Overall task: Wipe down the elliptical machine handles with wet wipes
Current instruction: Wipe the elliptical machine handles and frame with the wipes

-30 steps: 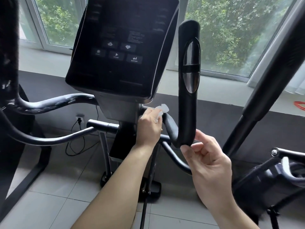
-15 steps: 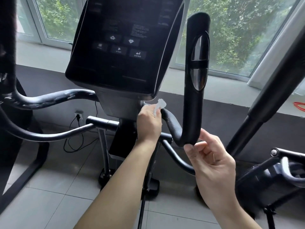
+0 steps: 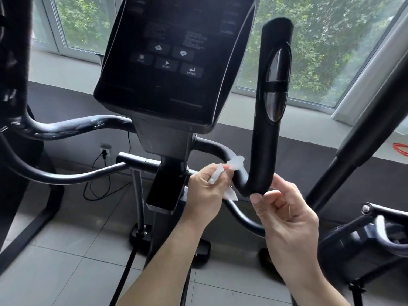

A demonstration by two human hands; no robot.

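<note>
Tiled floor (image 3: 66, 272) beneath wipe (image 3: 235, 163) on handle (image 3: 267, 140)

Console (image 3: 154, 89) btns read "START" (image 3: 166, 63) & "ENTER" (image 3: 191, 71); other txt too blurred.

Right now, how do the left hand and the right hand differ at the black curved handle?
The left hand grips a crumpled white wet wipe against the black curved handle; the right hand holds no wipe. The left hand sits on its sloping part, the right hand under its bend, thumb and forefinger pinching it. Both touch that handle.
</note>
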